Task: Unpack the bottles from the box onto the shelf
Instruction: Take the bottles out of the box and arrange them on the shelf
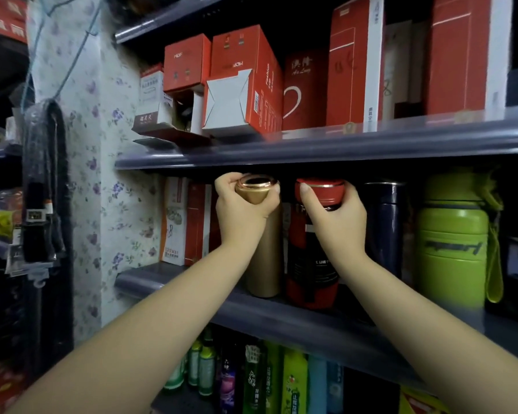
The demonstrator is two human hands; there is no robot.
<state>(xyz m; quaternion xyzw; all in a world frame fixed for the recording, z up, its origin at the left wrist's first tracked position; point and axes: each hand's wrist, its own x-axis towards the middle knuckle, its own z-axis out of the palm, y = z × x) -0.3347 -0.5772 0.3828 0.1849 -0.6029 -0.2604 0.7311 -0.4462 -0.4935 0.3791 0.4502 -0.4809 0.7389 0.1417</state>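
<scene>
A gold bottle (266, 258) stands upright on the middle shelf (168, 279), and my left hand (240, 210) grips it around its cap. Right beside it stands a red and black bottle (311, 264); my right hand (335, 216) is closed over its red lid. Both bottles rest with their bases near the shelf's front edge. A dark blue bottle (385, 225) and a big green flask (452, 249) stand further right on the same shelf.
Red and white boxes (189, 222) stand left of the gold bottle. The upper shelf (311, 147) holds several red cartons (245, 82) close above the bottle tops. Small bottles (251, 377) fill the shelf below. Floral wallpaper (102, 174) and hanging black goods (44, 180) are at left.
</scene>
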